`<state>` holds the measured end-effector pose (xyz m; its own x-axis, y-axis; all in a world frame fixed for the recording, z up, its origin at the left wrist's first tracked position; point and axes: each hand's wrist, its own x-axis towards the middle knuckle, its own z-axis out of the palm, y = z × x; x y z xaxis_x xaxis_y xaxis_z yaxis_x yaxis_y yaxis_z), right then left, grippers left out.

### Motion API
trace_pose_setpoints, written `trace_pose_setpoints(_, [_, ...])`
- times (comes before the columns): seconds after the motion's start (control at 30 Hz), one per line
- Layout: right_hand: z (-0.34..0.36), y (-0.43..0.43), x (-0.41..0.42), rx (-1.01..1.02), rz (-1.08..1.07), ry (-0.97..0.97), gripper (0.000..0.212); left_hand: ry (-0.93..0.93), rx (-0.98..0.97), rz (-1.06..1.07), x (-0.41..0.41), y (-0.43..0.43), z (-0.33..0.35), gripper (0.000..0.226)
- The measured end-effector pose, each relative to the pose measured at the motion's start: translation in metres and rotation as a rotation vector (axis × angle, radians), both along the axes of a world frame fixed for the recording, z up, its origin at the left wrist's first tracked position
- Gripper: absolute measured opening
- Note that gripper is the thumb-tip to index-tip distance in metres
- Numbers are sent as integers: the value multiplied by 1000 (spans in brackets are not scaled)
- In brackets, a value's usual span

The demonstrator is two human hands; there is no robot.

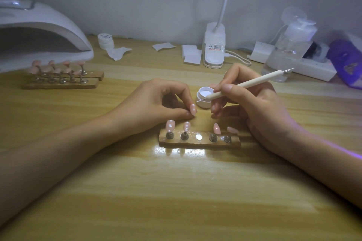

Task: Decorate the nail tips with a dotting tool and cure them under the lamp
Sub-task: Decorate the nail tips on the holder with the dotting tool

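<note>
My left hand [156, 101] pinches a pink nail tip [193, 109] with white dots, lifted off its stand. My right hand [254, 101] grips a white dotting tool [244, 84] like a pen; its tip sits at the rim of a small open white gel pot [204, 97]. In front of both hands lies a wooden holder [199, 140] with several stands. Two dotted pink tips [170, 125] are on its left, two plain pink tips [217, 128] on its right, and the middle magnet is bare. The white curing lamp [39, 31] stands at the far left.
Two more wooden holders [62, 80] with several pink tips lie before the lamp. At the back are a closed white jar [105, 40], wipes [192, 54], a desk lamp base [214, 45], a pump bottle [290, 45], a power strip [305, 64] and a purple bag [346, 60].
</note>
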<state>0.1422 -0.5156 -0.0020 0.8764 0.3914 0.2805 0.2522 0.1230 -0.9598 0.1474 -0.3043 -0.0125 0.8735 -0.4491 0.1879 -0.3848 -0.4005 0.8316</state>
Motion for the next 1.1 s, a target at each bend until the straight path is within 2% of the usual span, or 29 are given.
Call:
trace_pose_setpoints(0.37, [-4, 0, 4, -107, -13, 30, 14, -13, -4, 6, -1, -2, 2, 21])
trace_pose_setpoints(0.7, [-4, -2, 4, -118, -4, 33, 12, -19, -1, 9, -3, -1, 4, 22])
trace_pose_setpoints(0.9, [-2, 0, 3, -47, 0, 18, 20, -21, -1, 6, -2, -1, 3, 21])
trace_pose_setpoints(1.1, [-1, 0, 2, -1, -4, -36, 19, -17, -5, 4, -1, -1, 1, 18])
